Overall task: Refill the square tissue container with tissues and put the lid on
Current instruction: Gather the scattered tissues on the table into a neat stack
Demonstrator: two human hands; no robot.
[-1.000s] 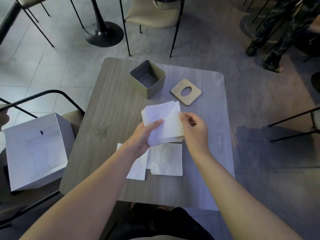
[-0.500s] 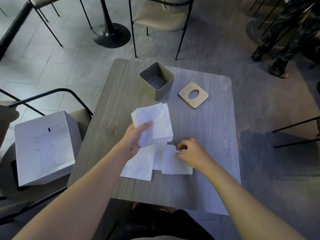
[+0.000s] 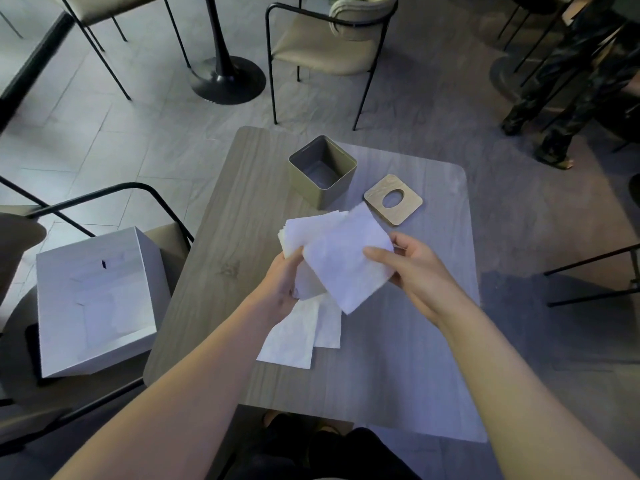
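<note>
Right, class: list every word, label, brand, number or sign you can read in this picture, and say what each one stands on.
None: no readable text shows anywhere.
White box: only a small dark mark inside, not a letter or number.
Square container: plain walls, no label.
Wooden lid: plain, only the oval hole.
Tissues held in both hands: blank.
Table: wood grain only.

Matt metal container (image 3: 323,174), wood-grain lid (image 3: 393,199) and table (image 3: 235,216), soft crinkled paper tissues (image 3: 346,261).
</note>
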